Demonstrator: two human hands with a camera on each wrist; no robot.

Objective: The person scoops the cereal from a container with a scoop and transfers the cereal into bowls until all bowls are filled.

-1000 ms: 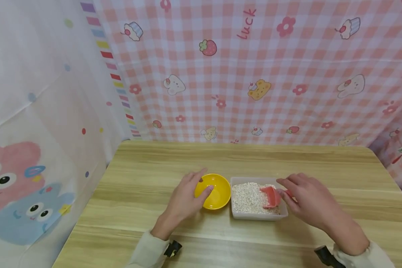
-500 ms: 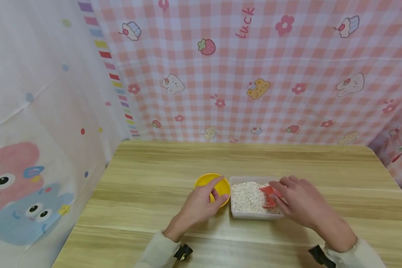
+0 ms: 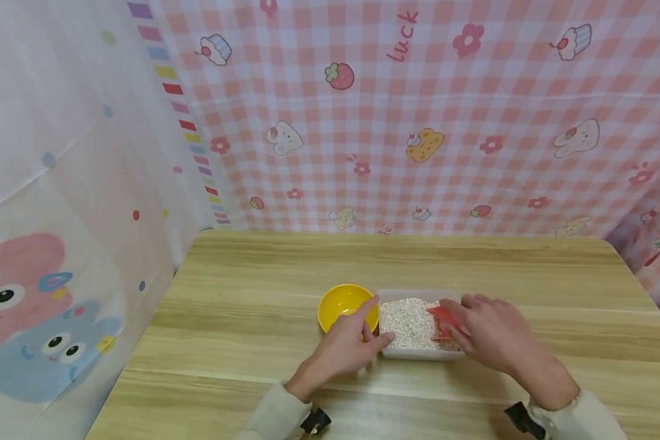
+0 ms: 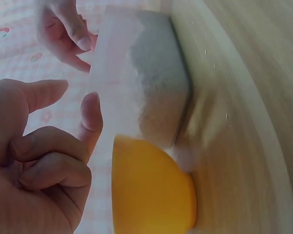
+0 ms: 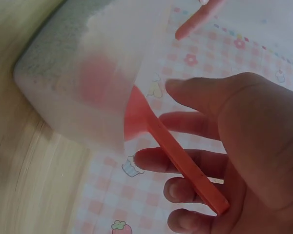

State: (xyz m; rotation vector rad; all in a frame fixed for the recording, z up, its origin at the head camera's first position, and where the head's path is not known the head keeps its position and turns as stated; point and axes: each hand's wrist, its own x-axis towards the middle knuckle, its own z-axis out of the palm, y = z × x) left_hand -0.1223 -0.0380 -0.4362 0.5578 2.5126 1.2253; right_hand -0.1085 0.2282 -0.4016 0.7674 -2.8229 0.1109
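A red scoop [image 3: 442,322] rests with its head in the white flakes [image 3: 407,324] at the right side of a translucent plastic box [image 3: 418,354]. My right hand [image 3: 492,330] holds the scoop; in the right wrist view its handle [image 5: 185,168] lies across the loosely bent fingers, the thumb standing off it. My left hand [image 3: 346,345] holds nothing. Its thumb and index finger reach apart at the box's left edge, while the other fingers [image 4: 58,168] are curled in. Partly covered by that hand, a yellow bowl [image 3: 335,299] stands left of the box.
Bowl and box stand side by side on a wooden table [image 3: 253,269]. Behind it hangs a pink checked cloth [image 3: 319,171], and at the left a white printed cloth [image 3: 104,183].
My left hand has moved right from over the yellow bowl to the box's left edge. The right hand has shifted slightly left along the scoop, closer to its head.
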